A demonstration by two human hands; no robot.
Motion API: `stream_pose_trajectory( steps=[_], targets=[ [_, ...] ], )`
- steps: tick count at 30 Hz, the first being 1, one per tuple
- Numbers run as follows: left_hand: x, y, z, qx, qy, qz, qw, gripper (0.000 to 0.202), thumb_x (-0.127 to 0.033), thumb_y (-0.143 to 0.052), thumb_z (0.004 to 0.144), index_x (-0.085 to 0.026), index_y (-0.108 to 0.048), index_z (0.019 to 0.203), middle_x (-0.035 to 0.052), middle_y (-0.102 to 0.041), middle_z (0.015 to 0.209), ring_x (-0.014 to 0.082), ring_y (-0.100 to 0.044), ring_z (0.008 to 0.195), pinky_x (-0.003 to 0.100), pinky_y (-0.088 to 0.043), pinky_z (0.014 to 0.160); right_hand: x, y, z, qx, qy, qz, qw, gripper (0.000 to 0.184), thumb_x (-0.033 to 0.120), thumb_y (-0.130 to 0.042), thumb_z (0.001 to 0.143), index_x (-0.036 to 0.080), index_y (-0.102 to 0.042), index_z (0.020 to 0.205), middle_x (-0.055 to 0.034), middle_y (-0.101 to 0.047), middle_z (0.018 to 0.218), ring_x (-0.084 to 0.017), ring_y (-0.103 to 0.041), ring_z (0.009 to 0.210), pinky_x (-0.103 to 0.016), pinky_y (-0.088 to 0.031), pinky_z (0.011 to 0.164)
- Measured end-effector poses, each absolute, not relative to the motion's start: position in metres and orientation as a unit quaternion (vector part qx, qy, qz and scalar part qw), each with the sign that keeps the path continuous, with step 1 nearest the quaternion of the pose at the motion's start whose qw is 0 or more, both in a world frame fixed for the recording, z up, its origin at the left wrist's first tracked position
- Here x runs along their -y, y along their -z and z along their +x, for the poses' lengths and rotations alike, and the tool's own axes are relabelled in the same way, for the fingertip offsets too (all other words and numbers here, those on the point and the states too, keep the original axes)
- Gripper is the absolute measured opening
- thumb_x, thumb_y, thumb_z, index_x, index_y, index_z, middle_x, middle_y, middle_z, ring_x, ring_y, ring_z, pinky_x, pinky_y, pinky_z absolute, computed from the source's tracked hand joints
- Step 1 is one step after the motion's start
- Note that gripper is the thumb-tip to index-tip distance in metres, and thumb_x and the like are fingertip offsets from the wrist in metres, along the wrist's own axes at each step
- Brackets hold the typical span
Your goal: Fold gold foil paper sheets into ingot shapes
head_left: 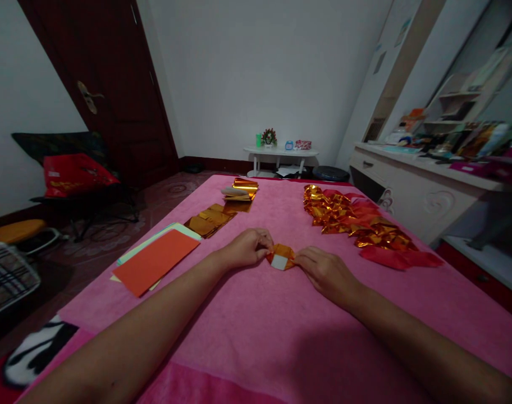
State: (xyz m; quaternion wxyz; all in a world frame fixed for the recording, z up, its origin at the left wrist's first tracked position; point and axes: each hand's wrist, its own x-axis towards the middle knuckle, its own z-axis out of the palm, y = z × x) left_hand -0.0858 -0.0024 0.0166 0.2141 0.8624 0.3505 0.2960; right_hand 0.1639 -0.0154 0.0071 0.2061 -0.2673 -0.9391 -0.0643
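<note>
A small piece of folded gold paper (283, 250) with a pale square on its near side lies low over the pink cloth (247, 314). My left hand (251, 247) pinches its left edge between thumb and fingers. On the opposite side, my right hand (323, 270) grips the right corner with its fingertips. Left of my hands is a stack of coloured paper sheets (157, 259), orange on top. Beyond it lie flat gold sheets (211, 220) and a shiny gold bundle (244, 189). To the right sits a pile of crinkled gold and red foil pieces (352, 221).
A white side table (281, 150) with small items stands against the far wall. At right is a cluttered white dresser (424, 168). A folding chair (58, 140) holding a red bag (77, 174) is at left, near a dark red door (113, 78).
</note>
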Motion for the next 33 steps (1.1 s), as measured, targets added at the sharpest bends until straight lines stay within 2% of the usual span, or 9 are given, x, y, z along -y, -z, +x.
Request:
stream_pose_trajectory(
  steps=[3,7,12,15,19,23,29,33],
  targets=[
    [0.009,-0.029,-0.089,-0.302,-0.244,0.893,0.228,0.035,-0.002,-0.053,0.066,-0.016,-0.071,0.092,0.0067,-0.065,0.094,0.0150,-0.059,0.086,0.024,-0.046,0.081,0.014,-0.007,0.165,0.926,0.044,-0.285,0.242,0.023,0.009,-0.045,0.085,0.018,-0.063,0.095,-0.0082,-0.065,0.088,-0.019,-0.059,0.084,-0.030,-0.049,0.075],
    [0.012,-0.032,-0.089,-0.308,-0.233,0.898,0.210,0.031,-0.010,-0.060,0.068,-0.018,-0.071,0.097,0.0067,-0.065,0.096,0.0161,-0.059,0.086,0.025,-0.045,0.080,0.015,-0.008,0.166,0.915,0.011,-0.312,0.258,0.021,0.010,-0.046,0.084,0.019,-0.062,0.092,-0.0071,-0.064,0.088,-0.018,-0.059,0.084,-0.031,-0.048,0.075],
    [0.005,-0.016,-0.082,-0.367,-0.283,0.866,0.190,0.016,-0.020,-0.056,0.080,-0.016,-0.071,0.082,0.0060,-0.066,0.084,0.0148,-0.058,0.080,0.025,-0.044,0.077,0.021,-0.012,0.161,0.894,-0.028,-0.375,0.244,0.009,0.018,-0.054,0.083,0.020,-0.060,0.088,-0.0048,-0.062,0.088,-0.018,-0.057,0.084,-0.029,-0.045,0.075],
    [-0.001,-0.005,-0.078,-0.420,-0.313,0.823,0.220,0.023,-0.032,-0.057,0.081,-0.014,-0.068,0.072,0.0040,-0.065,0.075,0.0131,-0.057,0.070,0.023,-0.043,0.066,0.021,-0.012,0.155,0.864,-0.062,-0.423,0.265,0.007,0.022,-0.055,0.083,0.020,-0.061,0.081,-0.0028,-0.061,0.085,-0.017,-0.057,0.079,-0.027,-0.044,0.071],
    [-0.007,0.003,-0.073,-0.487,-0.325,0.778,0.230,0.034,-0.042,-0.054,0.081,-0.013,-0.069,0.070,0.0009,-0.061,0.063,0.0110,-0.051,0.057,0.022,-0.036,0.054,0.016,-0.009,0.148,0.827,-0.103,-0.474,0.285,0.018,0.022,-0.050,0.083,0.019,-0.060,0.069,-0.0016,-0.059,0.075,-0.014,-0.055,0.068,-0.025,-0.041,0.064],
    [-0.011,0.004,-0.069,-0.527,-0.324,0.754,0.219,0.033,-0.044,-0.060,0.076,-0.013,-0.068,0.066,0.0002,-0.059,0.058,0.0102,-0.048,0.054,0.021,-0.029,0.050,0.010,-0.006,0.142,0.810,-0.074,-0.503,0.292,0.018,0.020,-0.050,0.078,0.019,-0.056,0.061,-0.0008,-0.057,0.069,-0.014,-0.053,0.062,-0.024,-0.036,0.056],
    [-0.011,0.002,-0.064,-0.579,-0.312,0.724,0.206,0.029,-0.045,-0.069,0.066,-0.015,-0.066,0.065,0.0014,-0.062,0.062,0.0107,-0.048,0.053,0.021,-0.028,0.049,0.007,-0.002,0.136,0.790,-0.009,-0.544,0.283,0.015,0.019,-0.053,0.073,0.020,-0.051,0.058,0.0000,-0.057,0.064,-0.012,-0.050,0.055,-0.024,-0.028,0.050],
    [-0.007,-0.002,-0.062,-0.584,-0.311,0.732,0.165,0.026,-0.041,-0.071,0.067,-0.018,-0.066,0.078,0.0012,-0.065,0.072,0.0122,-0.052,0.060,0.022,-0.031,0.052,0.007,0.001,0.135,0.788,-0.003,-0.540,0.295,0.002,0.022,-0.058,0.073,0.020,-0.057,0.072,-0.0004,-0.061,0.069,-0.013,-0.054,0.059,-0.024,-0.030,0.051]
  ],
)
